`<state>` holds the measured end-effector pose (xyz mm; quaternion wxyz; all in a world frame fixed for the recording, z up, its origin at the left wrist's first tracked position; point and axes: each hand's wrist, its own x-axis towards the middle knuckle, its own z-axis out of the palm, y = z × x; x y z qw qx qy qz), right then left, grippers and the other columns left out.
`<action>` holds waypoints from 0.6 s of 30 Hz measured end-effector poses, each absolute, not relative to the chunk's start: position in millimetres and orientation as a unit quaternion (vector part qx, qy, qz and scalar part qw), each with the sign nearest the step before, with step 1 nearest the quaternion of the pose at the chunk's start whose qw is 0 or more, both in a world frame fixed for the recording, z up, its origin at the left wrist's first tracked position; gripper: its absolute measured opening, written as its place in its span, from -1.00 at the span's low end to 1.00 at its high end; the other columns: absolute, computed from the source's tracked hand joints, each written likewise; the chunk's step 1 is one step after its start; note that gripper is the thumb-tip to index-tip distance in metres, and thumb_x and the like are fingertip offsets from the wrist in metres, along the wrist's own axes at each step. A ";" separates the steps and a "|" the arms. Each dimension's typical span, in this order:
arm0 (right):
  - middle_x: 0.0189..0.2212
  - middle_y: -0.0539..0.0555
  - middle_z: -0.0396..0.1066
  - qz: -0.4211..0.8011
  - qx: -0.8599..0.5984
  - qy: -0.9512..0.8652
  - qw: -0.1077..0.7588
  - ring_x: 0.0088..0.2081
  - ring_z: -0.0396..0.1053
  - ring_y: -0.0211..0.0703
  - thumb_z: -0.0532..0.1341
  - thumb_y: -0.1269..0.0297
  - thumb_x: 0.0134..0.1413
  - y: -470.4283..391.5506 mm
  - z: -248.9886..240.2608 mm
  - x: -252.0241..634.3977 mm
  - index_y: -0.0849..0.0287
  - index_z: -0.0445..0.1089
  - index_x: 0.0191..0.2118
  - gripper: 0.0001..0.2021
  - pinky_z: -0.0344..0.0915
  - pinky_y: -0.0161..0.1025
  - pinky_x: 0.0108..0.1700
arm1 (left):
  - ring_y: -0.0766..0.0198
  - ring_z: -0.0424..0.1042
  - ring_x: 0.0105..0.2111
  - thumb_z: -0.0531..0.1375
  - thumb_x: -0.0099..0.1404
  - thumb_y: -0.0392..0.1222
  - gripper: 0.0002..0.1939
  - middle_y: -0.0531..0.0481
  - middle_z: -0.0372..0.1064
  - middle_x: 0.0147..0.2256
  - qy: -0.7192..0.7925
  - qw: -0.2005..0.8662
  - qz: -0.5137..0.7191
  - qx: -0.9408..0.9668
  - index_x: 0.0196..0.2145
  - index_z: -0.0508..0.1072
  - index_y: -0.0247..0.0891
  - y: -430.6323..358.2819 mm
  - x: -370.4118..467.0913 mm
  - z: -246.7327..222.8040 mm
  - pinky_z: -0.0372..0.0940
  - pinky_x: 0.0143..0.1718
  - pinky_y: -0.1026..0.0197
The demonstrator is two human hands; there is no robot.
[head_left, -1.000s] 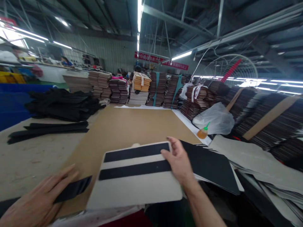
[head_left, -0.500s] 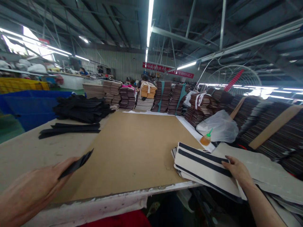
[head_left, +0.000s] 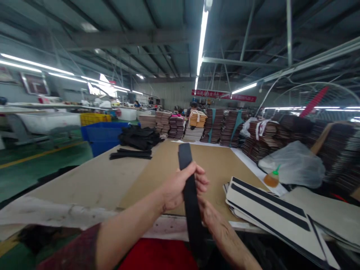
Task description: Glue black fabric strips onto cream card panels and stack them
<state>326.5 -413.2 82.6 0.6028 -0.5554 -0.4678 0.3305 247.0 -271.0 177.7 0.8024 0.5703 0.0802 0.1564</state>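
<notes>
A bundle of long black fabric strips [head_left: 192, 210] runs upright in front of me, its lower end blurred. My left hand [head_left: 180, 187] is closed around its upper part, thumb on the near face and fingers curled round the far side. Against the strips' right edge, lower down, sits my right hand [head_left: 209, 213]; its fingers are mostly hidden behind them. To the right, a pile of pale panels with black stripes [head_left: 261, 210] lies at the table's front edge, partly overhanging, with neither hand on it.
More black strips [head_left: 131, 154] and a black fabric heap [head_left: 140, 137] lie at the left. A blue bin [head_left: 101, 137] stands beyond. Brown stacks [head_left: 229, 127] line the back. A green-tipped bottle [head_left: 271, 179] and clear plastic bag [head_left: 295, 165] sit right, on the brown-topped table [head_left: 219, 157].
My right hand has left the striped panels and come to the centre. My left hand has brought the black strips in from the left. The view has turned left.
</notes>
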 end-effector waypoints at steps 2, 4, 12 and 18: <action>-0.11 0.18 0.50 0.409 -0.497 -0.444 0.623 -0.11 0.45 -0.08 0.16 -0.10 0.22 -416.3 77.3 313.3 0.17 0.36 0.09 -0.50 0.32 -0.12 -0.02 | 0.31 0.49 -0.45 0.12 0.37 0.19 -0.56 -0.12 0.52 -0.36 0.067 0.822 0.160 0.542 -0.24 0.40 -0.31 -281.0 259.2 163.1 0.35 -0.37 0.30; -0.26 0.15 0.51 0.440 -0.484 -0.412 0.634 -0.33 0.46 -0.18 0.23 -0.11 0.15 -423.6 72.9 305.8 0.22 0.40 -0.07 -0.54 0.34 -0.22 -0.22 | 0.26 0.52 -0.38 0.15 0.34 0.21 -0.55 -0.14 0.53 -0.34 0.044 0.830 0.152 0.535 -0.25 0.41 -0.31 -286.3 263.4 148.9 0.35 -0.31 0.27; -0.34 0.09 0.50 0.238 -0.690 -0.387 0.563 -0.37 0.45 -0.23 0.15 -0.10 0.22 -479.4 121.5 366.9 0.20 0.34 -0.10 -0.58 0.35 -0.27 -0.28 | 0.08 0.41 0.05 0.15 0.29 0.20 -0.47 -0.12 0.47 0.03 -0.041 0.578 0.080 0.811 0.05 0.46 -0.22 -242.8 268.6 115.7 0.27 0.05 0.09; -0.22 0.12 0.53 0.008 -0.872 -0.301 0.386 -0.24 0.49 -0.19 0.01 0.15 0.28 -477.1 187.0 556.4 0.15 0.35 -0.14 -0.75 0.38 -0.28 -0.24 | 0.00 0.46 -0.02 0.15 0.28 0.05 -0.60 -0.10 0.51 -0.03 0.085 0.394 0.092 0.911 -0.03 0.53 -0.19 -184.4 309.0 67.1 0.29 0.05 0.01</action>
